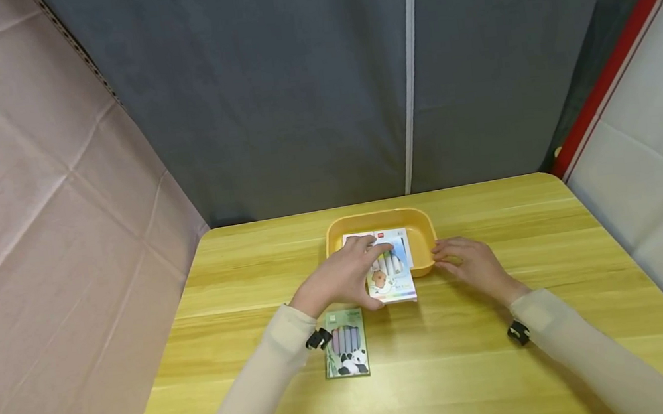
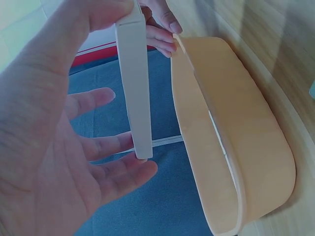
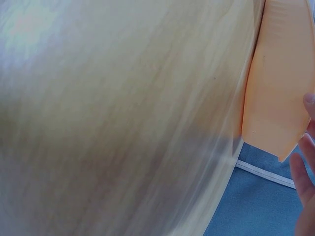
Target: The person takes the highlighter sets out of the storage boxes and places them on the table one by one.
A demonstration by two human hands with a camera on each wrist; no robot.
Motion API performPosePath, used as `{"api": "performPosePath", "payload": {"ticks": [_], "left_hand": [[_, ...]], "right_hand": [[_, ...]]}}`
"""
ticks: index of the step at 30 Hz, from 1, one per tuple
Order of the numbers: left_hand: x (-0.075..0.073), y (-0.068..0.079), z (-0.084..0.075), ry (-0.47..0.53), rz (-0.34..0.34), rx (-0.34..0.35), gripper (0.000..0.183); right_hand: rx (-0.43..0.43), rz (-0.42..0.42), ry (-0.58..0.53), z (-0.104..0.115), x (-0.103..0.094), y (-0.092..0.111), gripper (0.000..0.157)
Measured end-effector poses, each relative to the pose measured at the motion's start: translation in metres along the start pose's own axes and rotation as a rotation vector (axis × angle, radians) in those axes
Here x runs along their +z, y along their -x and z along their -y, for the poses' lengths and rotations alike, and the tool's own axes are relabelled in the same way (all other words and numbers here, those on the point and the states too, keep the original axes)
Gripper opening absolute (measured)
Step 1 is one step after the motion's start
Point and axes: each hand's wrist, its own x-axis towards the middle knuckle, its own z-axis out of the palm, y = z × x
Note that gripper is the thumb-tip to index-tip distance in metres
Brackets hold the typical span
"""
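My left hand (image 1: 344,276) holds a flat white box (image 1: 397,279) by its edges, thumb at the near end and fingers at the far end. Coloured sticks and a small brown animal are printed on its face. It hangs over the near side of a yellow plastic tray (image 1: 423,221), and the left wrist view shows the box (image 2: 135,88) above the rim. Another white box (image 1: 349,237) lies in the tray, mostly covered. With thumb and fingers, my right hand (image 1: 474,265) pinches the tray's right rim; only some fingers (image 3: 302,179) show in the right wrist view.
A green box (image 1: 350,338) with printed chalk-like sticks and a panda lies on the wooden table (image 1: 455,368), beside my left wrist. Behind the table's far edge hangs a dark grey curtain (image 1: 297,103). Pale cloth covers the left side (image 1: 58,227).
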Motion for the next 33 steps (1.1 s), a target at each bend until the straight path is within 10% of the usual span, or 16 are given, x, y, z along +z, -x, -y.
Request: {"api": "performPosePath", "payload": {"ticks": [33], "left_hand": [[0.011,0.011,-0.005,0.003,-0.002,-0.001,0.109]], "right_hand": [[0.011,-0.004,-0.003,0.0,0.001,0.001,0.026]]}}
